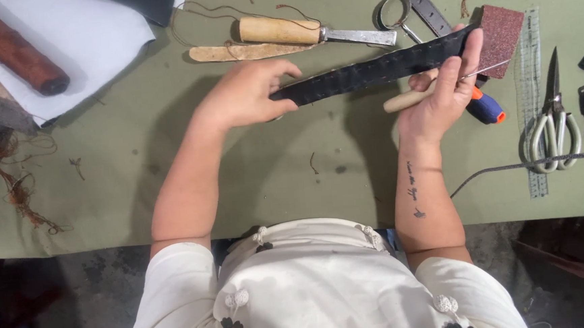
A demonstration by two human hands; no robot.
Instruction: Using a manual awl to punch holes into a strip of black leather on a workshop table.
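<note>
Bare worktop [293,184] along the near edge; knife [311,32], ruler [421,4] and scissors [554,124] crowd the far and right edges.

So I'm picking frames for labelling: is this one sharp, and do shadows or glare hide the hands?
Head view: mostly sharp, evenly lit; soft shadows on the green table under the arms; left hand and right hand on the dark strap stay readable; no strong glare; slight wide-angle bend at the edges.
</note>
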